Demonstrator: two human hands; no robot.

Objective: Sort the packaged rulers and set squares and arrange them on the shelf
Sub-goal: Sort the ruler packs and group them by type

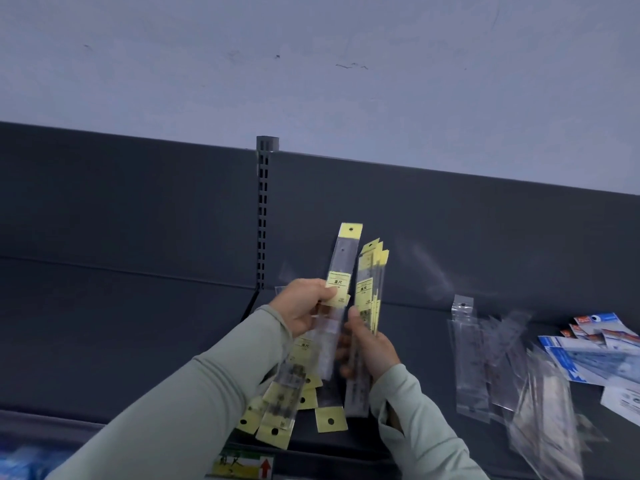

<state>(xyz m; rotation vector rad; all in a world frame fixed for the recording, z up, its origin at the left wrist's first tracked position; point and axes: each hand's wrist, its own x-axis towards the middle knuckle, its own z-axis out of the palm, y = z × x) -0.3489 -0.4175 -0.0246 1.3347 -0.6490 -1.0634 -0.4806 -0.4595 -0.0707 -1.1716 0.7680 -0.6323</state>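
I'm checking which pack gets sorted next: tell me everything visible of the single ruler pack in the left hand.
The single ruler pack is a long, narrow clear plastic sleeve, topped by a yellow header with a punched hole, with a printed yellow label midway. It stands nearly upright before the shelf back. The left hand pinches it at the label; its lower end is blurred.

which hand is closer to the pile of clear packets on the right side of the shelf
Right. The right hand, gripping a bundle of ruler packets, sits left of the clear packets; the left hand is farther left, beyond it.
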